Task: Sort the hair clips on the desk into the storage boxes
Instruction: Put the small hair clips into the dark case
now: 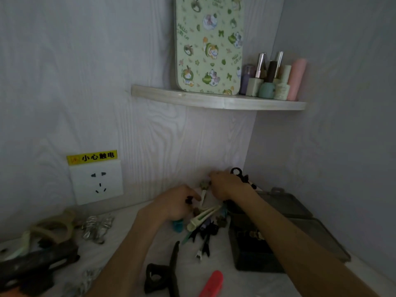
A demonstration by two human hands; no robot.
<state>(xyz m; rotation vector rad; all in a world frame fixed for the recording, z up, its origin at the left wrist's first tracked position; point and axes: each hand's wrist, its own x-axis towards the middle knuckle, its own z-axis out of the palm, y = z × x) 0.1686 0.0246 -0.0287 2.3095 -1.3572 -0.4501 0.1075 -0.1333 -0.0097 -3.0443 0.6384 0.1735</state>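
A heap of small hair clips [205,226] lies on the white desk near the back corner, with a long cream clip [202,218] on top. My left hand [173,205] rests at the heap's left side and pinches a small black clip [189,200]. My right hand [225,186] is curled over the far end of the heap, pinching a small greenish clip [203,185]; black clips [239,173] stick up behind it. A dark storage box [255,245] stands open to the right, its lid [300,213] folded back, partly hidden by my right forearm.
Large claw clips lie at the left: a pale one [53,226], a dark brown one [40,260], clear ones [97,228]. A black claw clip [162,275] and a red clip [212,284] lie in front. A wall socket [96,182] and a corner shelf [218,100] with bottles are on the wall.
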